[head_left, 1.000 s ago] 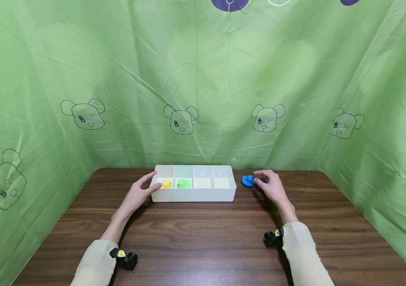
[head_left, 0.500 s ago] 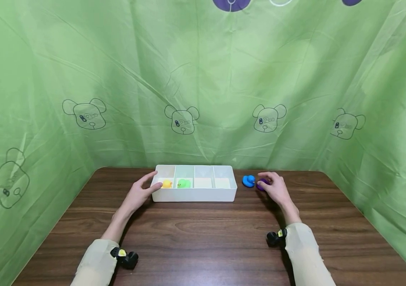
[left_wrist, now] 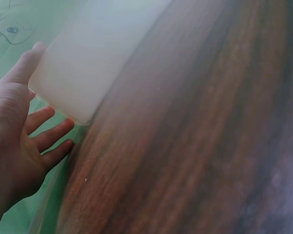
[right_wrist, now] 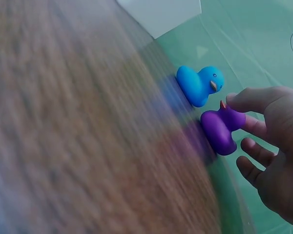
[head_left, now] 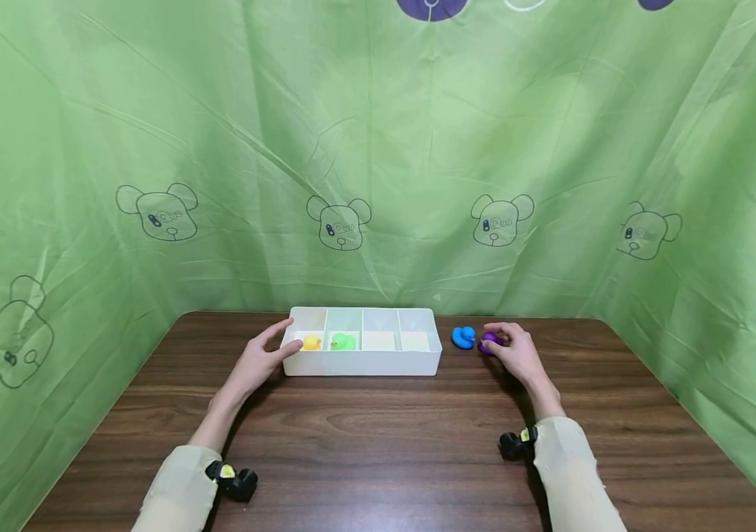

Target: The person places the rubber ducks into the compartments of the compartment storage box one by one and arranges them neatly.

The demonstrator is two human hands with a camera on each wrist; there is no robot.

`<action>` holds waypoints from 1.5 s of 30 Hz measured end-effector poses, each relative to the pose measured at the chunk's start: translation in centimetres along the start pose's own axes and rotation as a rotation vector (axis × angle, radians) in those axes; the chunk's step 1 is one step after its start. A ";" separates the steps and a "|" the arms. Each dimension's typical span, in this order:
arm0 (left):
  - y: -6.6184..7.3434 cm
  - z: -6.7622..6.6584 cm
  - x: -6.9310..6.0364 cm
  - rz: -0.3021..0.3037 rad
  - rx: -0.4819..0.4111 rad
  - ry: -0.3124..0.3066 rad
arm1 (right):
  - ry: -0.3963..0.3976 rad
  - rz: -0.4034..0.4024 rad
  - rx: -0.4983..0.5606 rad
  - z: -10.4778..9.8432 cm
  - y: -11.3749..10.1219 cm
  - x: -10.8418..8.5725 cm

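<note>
The left hand (head_left: 258, 363) spans the left end of a white four-compartment box (head_left: 361, 363), its thumb at the front rim. In the left wrist view, the left hand (left_wrist: 19, 122) has its fingers bent round the end of the box (left_wrist: 83, 63). A yellow duck (head_left: 311, 342) and a green duck (head_left: 343, 341) lie in the two left compartments. To the right of the box, the right hand (head_left: 517, 356) holds a purple duck (head_left: 488, 343) by its head between thumb and index finger, seen closer in the right wrist view. Beside it sits a blue duck (right_wrist: 195, 85), untouched.
The box and ducks stand near the back of a brown wooden table (head_left: 378, 436). A green curtain (head_left: 417, 148) printed with bear heads hangs behind and on both sides. Black wrist cameras (head_left: 241, 484) sit on both sleeves.
The right hand has shifted slightly right, away from the blue duck, and the purple duck shows more between its fingers. The left hand and the box have stayed in place.
</note>
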State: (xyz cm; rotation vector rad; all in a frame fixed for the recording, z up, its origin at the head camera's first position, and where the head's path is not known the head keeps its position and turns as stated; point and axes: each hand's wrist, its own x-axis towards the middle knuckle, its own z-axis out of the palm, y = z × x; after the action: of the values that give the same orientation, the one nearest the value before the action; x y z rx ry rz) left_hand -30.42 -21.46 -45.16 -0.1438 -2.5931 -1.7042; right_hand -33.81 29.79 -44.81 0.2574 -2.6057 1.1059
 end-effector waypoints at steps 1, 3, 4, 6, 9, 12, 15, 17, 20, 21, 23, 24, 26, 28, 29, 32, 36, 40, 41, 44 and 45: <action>0.0 0.0 0.0 0.004 0.000 0.001 | 0.000 -0.002 0.005 0.0 0.0 0.0; 0.0 0.0 0.1 0.003 -0.004 -0.002 | 0.000 -0.004 0.003 -0.1 0.1 0.0; 0.0 0.0 0.2 0.002 -0.007 -0.006 | -0.002 0.000 0.004 -0.1 0.2 -0.1; 0.0 0.1 0.3 0.001 -0.010 -0.009 | -0.009 0.016 -0.001 -0.1 0.3 -0.1; -0.2 0.1 0.5 0.010 -0.005 -0.012 | -0.031 0.049 -0.018 -0.1 0.5 -0.2; -0.3 0.2 0.7 0.022 -0.001 -0.008 | -0.052 0.082 -0.029 0.0 0.7 -0.3; -0.5 0.2 0.9 0.020 -0.007 -0.016 | -0.062 0.101 -0.032 0.0 0.7 -0.4; -0.6 0.2 1.0 0.013 -0.016 -0.020 | -0.064 0.110 -0.032 0.0 0.7 -0.4; -0.6 0.2 1.1 0.007 -0.016 -0.025 | -0.065 0.120 -0.026 0.0 0.7 -0.4; -0.7 0.2 1.1 0.007 -0.014 -0.025 | -0.066 0.122 -0.025 0.0 0.6 -0.4; -0.7 0.1 1.2 0.006 -0.015 -0.027 | -0.066 0.125 -0.026 0.0 0.5 -0.4; -0.7 0.1 1.2 0.007 -0.012 -0.027 | -0.065 0.124 -0.028 0.0 0.5 -0.3; -0.8 0.0 1.2 0.012 -0.008 -0.024 | -0.063 0.120 -0.032 0.0 0.5 -0.2; -0.8 -0.1 1.3 0.016 -0.007 -0.020 | -0.061 0.116 -0.033 0.0 0.5 -0.1; -0.7 -0.1 1.3 0.019 -0.007 -0.019 | -0.057 0.115 -0.034 0.0 0.5 -0.1; -0.6 -0.1 1.3 0.029 -0.002 -0.013 | -0.050 0.112 -0.037 0.1 0.5 0.1; -0.4 -0.2 1.4 0.024 -0.007 -0.020 | -0.046 0.114 -0.035 0.2 0.7 0.2; 0.4 -0.4 1.1 0.004 -0.022 -0.039 | -0.047 0.111 -0.018 0.3 0.7 0.3; 0.4 -0.4 1.1 -0.004 -0.025 -0.045 | -0.046 0.106 -0.019 0.3 0.7 0.3; 0.4 -0.5 1.2 -0.019 -0.041 -0.057 | -0.043 0.101 -0.011 0.2 0.4 0.4; 0.4 -0.6 1.2 -0.025 -0.044 -0.058 | -0.042 0.098 -0.014 0.2 0.2 0.5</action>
State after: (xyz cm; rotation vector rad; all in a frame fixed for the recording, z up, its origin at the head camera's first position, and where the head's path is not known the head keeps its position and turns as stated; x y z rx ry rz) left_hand -31.61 -21.76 -44.46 -0.1652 -2.6102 -1.7926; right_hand -34.38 29.78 -44.96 0.1532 -2.6874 1.1255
